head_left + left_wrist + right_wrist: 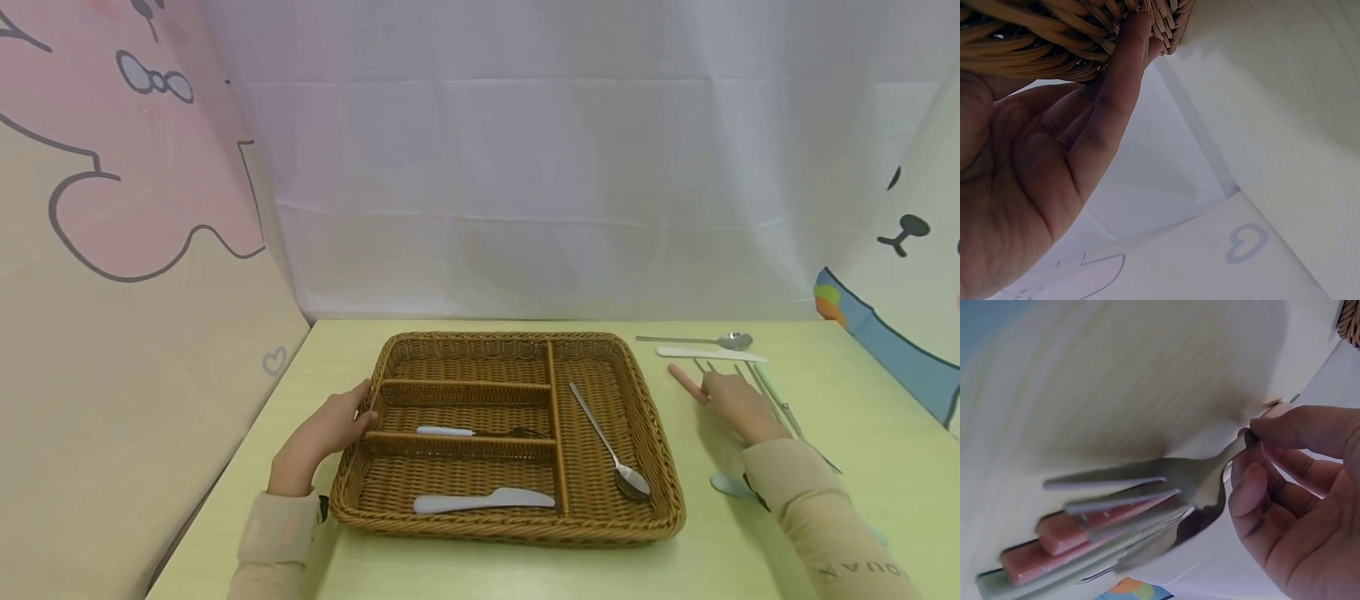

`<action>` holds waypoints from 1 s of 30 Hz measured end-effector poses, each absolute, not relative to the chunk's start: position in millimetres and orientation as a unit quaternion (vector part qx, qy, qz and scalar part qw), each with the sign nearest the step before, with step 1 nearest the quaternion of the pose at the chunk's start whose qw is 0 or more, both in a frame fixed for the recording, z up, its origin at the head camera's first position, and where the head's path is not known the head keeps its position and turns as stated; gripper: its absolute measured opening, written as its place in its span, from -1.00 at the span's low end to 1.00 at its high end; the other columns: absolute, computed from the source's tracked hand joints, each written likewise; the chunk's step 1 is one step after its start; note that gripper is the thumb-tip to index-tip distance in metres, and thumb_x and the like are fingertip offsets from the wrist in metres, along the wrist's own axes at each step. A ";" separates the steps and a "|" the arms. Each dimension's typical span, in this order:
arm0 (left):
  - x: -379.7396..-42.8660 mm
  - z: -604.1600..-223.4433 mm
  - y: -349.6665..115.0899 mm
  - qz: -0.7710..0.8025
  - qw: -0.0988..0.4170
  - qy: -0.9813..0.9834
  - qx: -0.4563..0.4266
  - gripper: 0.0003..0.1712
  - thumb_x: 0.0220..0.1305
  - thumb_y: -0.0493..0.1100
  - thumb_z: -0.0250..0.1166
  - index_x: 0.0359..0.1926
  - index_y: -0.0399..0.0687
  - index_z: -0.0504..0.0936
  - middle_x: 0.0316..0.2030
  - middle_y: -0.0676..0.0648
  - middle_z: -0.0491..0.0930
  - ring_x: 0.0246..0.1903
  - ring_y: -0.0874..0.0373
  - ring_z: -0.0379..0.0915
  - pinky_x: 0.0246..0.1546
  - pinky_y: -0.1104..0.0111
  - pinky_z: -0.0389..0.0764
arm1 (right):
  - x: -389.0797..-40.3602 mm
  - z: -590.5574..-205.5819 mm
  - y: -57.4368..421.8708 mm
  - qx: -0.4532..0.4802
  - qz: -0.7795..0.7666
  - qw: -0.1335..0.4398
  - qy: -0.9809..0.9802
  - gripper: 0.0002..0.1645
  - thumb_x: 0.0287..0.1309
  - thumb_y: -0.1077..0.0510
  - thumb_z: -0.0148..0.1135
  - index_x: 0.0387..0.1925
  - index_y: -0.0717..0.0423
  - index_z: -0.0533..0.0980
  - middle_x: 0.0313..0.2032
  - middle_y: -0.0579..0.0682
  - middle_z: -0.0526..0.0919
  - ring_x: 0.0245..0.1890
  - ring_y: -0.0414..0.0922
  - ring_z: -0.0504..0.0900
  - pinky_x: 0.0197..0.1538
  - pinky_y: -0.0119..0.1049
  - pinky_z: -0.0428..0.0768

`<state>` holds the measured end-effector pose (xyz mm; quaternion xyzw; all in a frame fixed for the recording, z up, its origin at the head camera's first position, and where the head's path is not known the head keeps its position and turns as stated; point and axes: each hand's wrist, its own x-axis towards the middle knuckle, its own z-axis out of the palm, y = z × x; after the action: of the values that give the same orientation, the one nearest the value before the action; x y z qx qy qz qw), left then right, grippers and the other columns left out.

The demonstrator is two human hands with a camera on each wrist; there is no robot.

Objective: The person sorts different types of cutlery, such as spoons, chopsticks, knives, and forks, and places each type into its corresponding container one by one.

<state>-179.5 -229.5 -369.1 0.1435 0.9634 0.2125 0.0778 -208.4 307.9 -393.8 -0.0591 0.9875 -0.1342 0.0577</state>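
My left hand [330, 429] grips the left side of a brown wicker cutlery tray [660, 467], thumb over the rim and fingers against the outer wall [1072, 69]. Inside the tray, a fork with a white handle [446, 432] lies in the middle left compartment. A white knife [483, 500] lies in the front left one, and a metal spoon [600, 433] slants across the long right compartment. To the right of the tray, my right hand [738, 404] pinches a fork [1200, 481] by its neck. Its pink handle [686, 383] points toward the tray.
Behind my right hand lie a metal spoon [733, 341] and a white knife [708, 354]. Pink handles [1063, 531] and a green handle [1000, 584] show beyond the fork tines. A pale blue piece [729, 485] lies by my right cuff. Fabric walls [525, 208] enclose the table.
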 end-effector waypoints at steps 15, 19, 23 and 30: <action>-180.6 -370.6 -230.9 0.210 0.074 0.964 0.148 -0.32 0.30 -0.27 0.04 0.29 -0.54 -0.02 0.07 -0.55 0.36 -0.01 -0.30 0.37 0.02 -0.14 0.39 | -205.8 -392.8 307.3 -0.095 -0.121 -0.007 0.988 -0.86 -0.12 0.40 0.14 -0.45 0.47 0.46 -0.58 0.27 0.56 -0.65 -0.01 0.41 -0.55 -0.04 0.46; -181.1 -371.3 -231.0 0.208 0.077 0.964 0.148 -0.32 0.31 -0.26 0.04 0.29 -0.54 -0.03 0.09 -0.55 0.34 0.02 -0.31 0.34 0.03 -0.14 0.38 | -205.5 -392.0 307.1 -0.094 -0.124 -0.011 0.988 -0.87 -0.19 0.44 0.11 -0.48 0.47 0.44 -0.59 0.25 0.54 -0.64 -0.01 0.41 -0.54 -0.03 0.48; -181.6 -371.0 -230.9 0.208 0.075 0.964 0.149 -0.32 0.30 -0.27 0.05 0.29 -0.55 -0.03 0.07 -0.55 0.36 -0.03 -0.29 0.39 0.02 -0.13 0.40 | -206.9 -392.2 306.2 -0.091 -0.123 -0.017 0.988 -0.84 -0.23 0.46 0.09 -0.45 0.49 0.43 -0.56 0.28 0.54 -0.61 0.05 0.46 -0.48 0.05 0.53; -182.2 -370.7 -230.8 0.205 0.074 0.964 0.151 -0.32 0.30 -0.28 0.04 0.29 -0.56 -0.03 0.06 -0.55 0.36 -0.08 -0.27 0.43 0.00 -0.13 0.42 | -207.6 -387.2 300.9 -0.087 -0.137 -0.025 0.986 -0.80 -0.26 0.48 0.07 -0.43 0.51 0.41 -0.57 0.28 0.52 -0.61 0.05 0.46 -0.48 0.05 0.54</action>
<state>-182.2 -230.8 -370.7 0.1506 0.9643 0.2050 0.0743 -207.6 300.9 -387.2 -0.0871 0.9864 -0.1369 -0.0254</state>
